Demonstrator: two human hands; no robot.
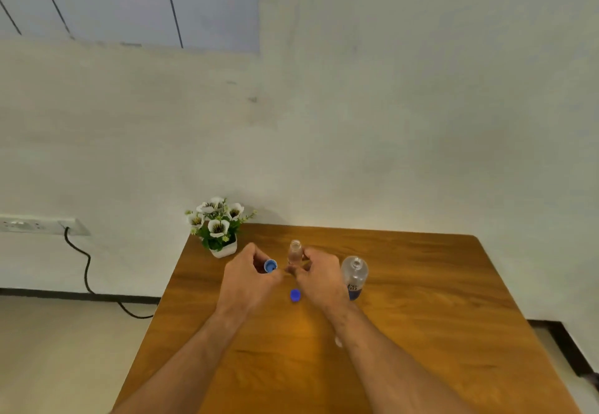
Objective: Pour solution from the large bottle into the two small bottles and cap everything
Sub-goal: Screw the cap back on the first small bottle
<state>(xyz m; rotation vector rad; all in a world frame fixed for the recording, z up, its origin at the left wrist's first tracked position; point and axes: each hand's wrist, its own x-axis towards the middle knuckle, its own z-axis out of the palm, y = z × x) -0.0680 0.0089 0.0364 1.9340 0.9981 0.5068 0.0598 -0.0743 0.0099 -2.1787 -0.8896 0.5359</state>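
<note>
Currently left hand [248, 276] fingers pinch a small blue plastic cap [270, 265], right hand [319, 279] fingers grip the uncapped small clear bottle [295, 251] above the wooden table [421, 300], large clear uncapped bottle [354, 276] standing just right, second blue cap [295, 295] lying between the wrists.

soft, even indoor light with a warm glare patch on the table [421, 284]. whole picture slightly blurred; wide-angle bending curves lines far from the table.
</note>
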